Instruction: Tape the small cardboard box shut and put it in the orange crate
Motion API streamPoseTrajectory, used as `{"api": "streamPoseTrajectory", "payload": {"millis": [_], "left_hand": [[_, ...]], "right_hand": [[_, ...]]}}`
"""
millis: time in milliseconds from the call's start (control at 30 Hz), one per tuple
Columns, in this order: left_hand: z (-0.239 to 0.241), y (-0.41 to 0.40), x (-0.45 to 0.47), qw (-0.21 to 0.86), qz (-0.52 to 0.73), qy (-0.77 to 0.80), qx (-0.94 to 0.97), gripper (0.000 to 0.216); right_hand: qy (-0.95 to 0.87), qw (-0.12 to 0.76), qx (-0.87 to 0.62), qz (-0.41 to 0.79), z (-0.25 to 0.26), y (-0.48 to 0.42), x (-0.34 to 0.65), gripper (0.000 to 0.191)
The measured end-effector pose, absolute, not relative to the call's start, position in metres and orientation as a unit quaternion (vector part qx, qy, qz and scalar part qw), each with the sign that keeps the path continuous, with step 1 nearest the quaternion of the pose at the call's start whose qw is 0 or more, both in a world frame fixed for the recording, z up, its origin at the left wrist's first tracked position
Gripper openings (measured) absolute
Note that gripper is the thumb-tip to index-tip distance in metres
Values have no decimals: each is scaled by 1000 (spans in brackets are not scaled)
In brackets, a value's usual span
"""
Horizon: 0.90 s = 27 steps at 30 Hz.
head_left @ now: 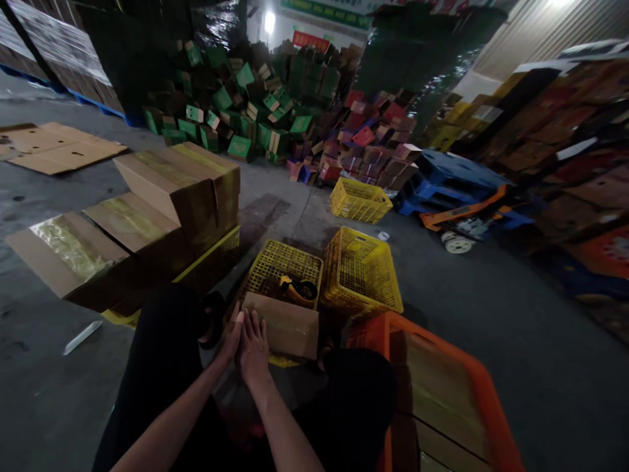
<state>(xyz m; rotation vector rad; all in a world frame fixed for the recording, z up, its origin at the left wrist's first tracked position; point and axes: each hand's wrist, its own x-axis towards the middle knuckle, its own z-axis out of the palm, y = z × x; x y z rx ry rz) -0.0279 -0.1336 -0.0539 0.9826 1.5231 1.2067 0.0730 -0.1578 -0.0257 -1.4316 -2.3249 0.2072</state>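
A small closed cardboard box (287, 326) lies across an upturned yellow crate (268, 259) between my knees. My left hand (230, 335) is at the box's left end, its fingers stretched along the side and partly hidden. Beside it, my right hand (253, 344) lies with straight fingers on the box's left end, near the top edge. Neither hand is wrapped round anything. Just behind the box, a yellow-and-black tape dispenser (297, 288) rests on the crate.
Taped cartons (132, 219) stand in yellow crates at left. An open yellow crate (361, 269) stands right of the work crate. Nearer, an orange crate (472, 373) holds cartons. Behind are another yellow crate (361, 200), a pallet jack (462, 216) and heaped green boxes (240, 147).
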Motion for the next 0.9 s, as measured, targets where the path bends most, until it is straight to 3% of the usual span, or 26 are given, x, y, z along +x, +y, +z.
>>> {"api": "streamPoseTrajectory", "payload": {"millis": [367,633,900], "left_hand": [[-51,-138,-27,377,442,619,529,57],[-61,-136,-28,333,403,651,550,64],[-60,-137,-26,307,386,654,574,68]], "right_hand": [[-834,183,-512,95,-8,-166,94,63],[-750,167,-638,54,-3,-181,148,52],[-632,196,-750,13,-18,-176,200,60]]}}
